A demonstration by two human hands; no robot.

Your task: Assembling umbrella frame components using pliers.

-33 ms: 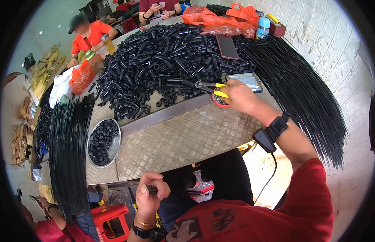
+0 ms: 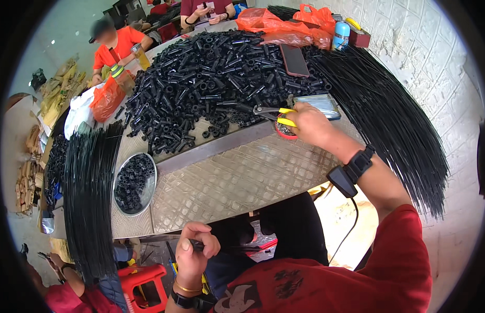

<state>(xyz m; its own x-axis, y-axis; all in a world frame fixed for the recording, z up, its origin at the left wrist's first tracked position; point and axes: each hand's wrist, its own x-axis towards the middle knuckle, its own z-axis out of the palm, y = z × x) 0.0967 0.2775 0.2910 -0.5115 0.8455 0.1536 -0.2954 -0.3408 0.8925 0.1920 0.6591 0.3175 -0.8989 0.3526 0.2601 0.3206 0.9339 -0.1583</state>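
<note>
My right hand (image 2: 311,125) is closed on yellow-handled pliers (image 2: 271,110), their metal jaws pointing left toward the heap. Just below the pliers sits a small red round container (image 2: 286,136) holding tiny metal bits. Beside my right hand lies a shallow tray of thin pale rods (image 2: 320,106). My left hand (image 2: 193,253) is raised in front of my body, its fingers curled round a small black piece (image 2: 197,245), mostly hidden by them. A large heap of short black plastic tubes (image 2: 200,86) covers the far part of the table.
An oval metal dish (image 2: 150,194) of small black rings stands at the left. Bundles of long black rods lie left (image 2: 91,193) and right (image 2: 394,120). A metal strip (image 2: 216,148) borders the heap; a phone (image 2: 293,59) rests on it. Other people sit beyond and at lower left.
</note>
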